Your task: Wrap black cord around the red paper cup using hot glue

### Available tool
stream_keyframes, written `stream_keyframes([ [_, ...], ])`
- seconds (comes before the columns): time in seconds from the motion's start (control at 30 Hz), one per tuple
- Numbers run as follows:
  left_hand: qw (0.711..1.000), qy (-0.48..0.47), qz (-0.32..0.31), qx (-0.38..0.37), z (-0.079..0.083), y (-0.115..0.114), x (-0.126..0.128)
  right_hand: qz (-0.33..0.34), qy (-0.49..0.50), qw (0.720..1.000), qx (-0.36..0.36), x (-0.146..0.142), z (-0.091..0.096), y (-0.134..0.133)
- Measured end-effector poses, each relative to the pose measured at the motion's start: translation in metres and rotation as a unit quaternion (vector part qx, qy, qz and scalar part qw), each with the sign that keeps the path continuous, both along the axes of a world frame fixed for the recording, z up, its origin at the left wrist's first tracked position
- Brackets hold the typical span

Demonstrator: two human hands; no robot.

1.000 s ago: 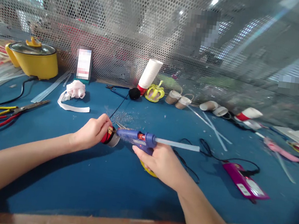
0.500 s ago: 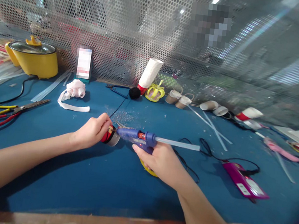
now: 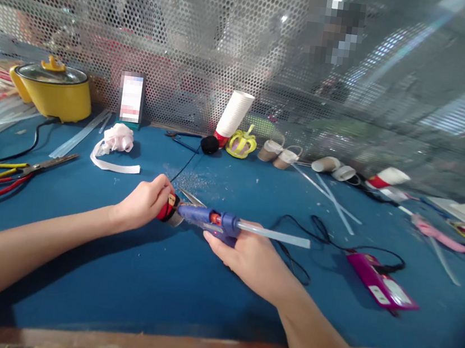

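Observation:
My left hand (image 3: 144,203) is closed around a small red and white cup (image 3: 175,220) that lies on its side, with black cord at its rim. From that hand a black cord (image 3: 185,168) runs back to a ball of black yarn (image 3: 209,145). My right hand (image 3: 254,258) grips a blue hot glue gun (image 3: 205,217), its nozzle against or very near the cup's cord. A clear glue stick (image 3: 280,235) sticks out of the gun's rear. Metal scissor blades (image 3: 191,197) show behind the gun; the rest of them is hidden.
Tongs or pliers with red and yellow handles (image 3: 24,174) lie left, below a yellow electric pot (image 3: 55,97). White ribbon (image 3: 118,140), a phone (image 3: 131,99), stacked paper cups (image 3: 235,112) and small baskets (image 3: 270,149) line the back. A purple power strip (image 3: 380,282) lies right.
The glue gun has tilted, its rear end and glue stick dropping slightly while the nozzle stays at the cup. The yellow handle under my right hand is now hidden. My left hand barely moved.

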State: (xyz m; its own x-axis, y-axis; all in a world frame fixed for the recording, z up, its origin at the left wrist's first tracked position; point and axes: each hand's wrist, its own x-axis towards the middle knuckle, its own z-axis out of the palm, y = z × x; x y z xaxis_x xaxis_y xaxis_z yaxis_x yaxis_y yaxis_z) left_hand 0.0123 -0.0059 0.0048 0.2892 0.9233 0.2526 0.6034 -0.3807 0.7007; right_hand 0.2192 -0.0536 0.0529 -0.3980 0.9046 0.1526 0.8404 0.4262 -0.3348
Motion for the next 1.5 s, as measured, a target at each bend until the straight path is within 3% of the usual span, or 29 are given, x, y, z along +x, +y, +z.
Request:
stream_keyframes([
  [0.17, 1.000, -0.009, 0.013, -0.006, 0.000, 0.001, 0.001, 0.020, 0.015, 1.000, 0.020, -0.002, -0.002, -0.004],
  [0.5, 0.999, -0.007, 0.047, -0.015, 0.002, 0.002, 0.002, 0.024, 0.041, 0.998, -0.027, -0.012, 0.003, -0.010],
  [0.87, 1.000, -0.016, 0.021, -0.015, 0.000, 0.001, 0.001, -0.004, 0.013, 1.000, -0.003, -0.001, -0.002, 0.001],
  [1.1, 0.999, -0.008, -0.016, 0.033, -0.004, -0.002, -0.001, -0.071, 0.063, 0.990, -0.102, 0.001, -0.002, 0.009],
  [1.27, 0.997, 0.008, -0.036, 0.061, -0.006, -0.002, -0.002, -0.036, 0.144, 0.980, -0.135, 0.000, -0.001, 0.017],
  [1.5, 0.996, 0.015, -0.046, 0.070, -0.006, -0.003, -0.003, -0.026, 0.175, 0.970, -0.168, 0.002, 0.000, 0.020],
])
